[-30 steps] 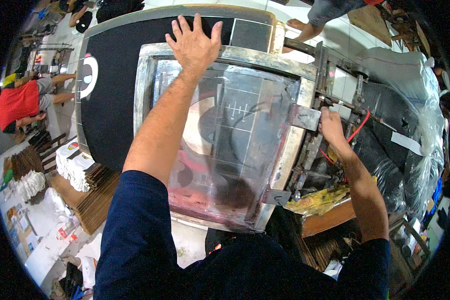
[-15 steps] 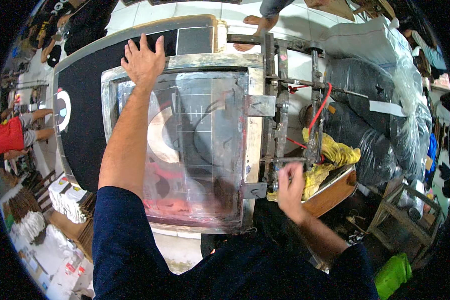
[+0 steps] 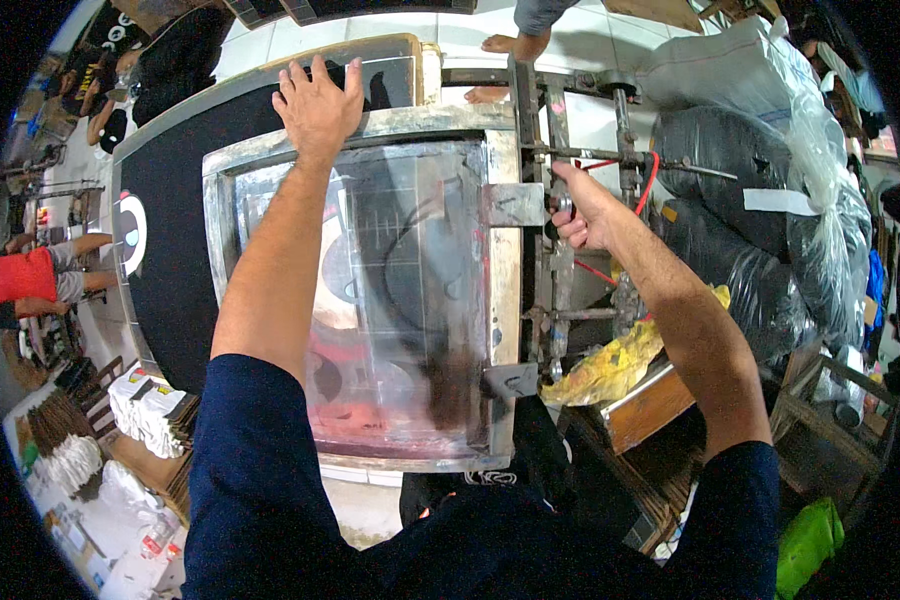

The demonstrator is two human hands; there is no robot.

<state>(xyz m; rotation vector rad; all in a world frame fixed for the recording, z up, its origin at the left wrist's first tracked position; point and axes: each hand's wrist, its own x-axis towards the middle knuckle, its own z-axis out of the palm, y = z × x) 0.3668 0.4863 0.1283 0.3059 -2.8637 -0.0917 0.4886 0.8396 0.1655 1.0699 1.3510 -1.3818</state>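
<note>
A silk-screen frame [image 3: 498, 300] with a see-through mesh lies over a black cloth [image 3: 170, 230] on a board; a white eye-like print [image 3: 131, 232] shows at the cloth's left end. Across the frame's far rail lies my left hand [image 3: 318, 108], flat, its fingers spread toward the board's far edge. My right hand [image 3: 592, 212] is closed around a small metal knob [image 3: 562, 203] beside the upper metal bracket [image 3: 515, 205], its thumb pointing away from me. A second metal bracket [image 3: 510, 380] joins the frame's near right corner to the hinge rack.
A steel rack [image 3: 560, 130] with a red cord runs along the frame's right side. A yellow stained cloth [image 3: 610, 372] lies on a wooden box [image 3: 650, 408]. Plastic-wrapped black bundles [image 3: 730, 240] are piled at right. Other people sit at far left; someone's bare foot [image 3: 530, 45] is behind.
My right hand has moved away from me, from the near bracket to the far one, and now grips the knob there. My left hand has shifted slightly right along the far rail.
</note>
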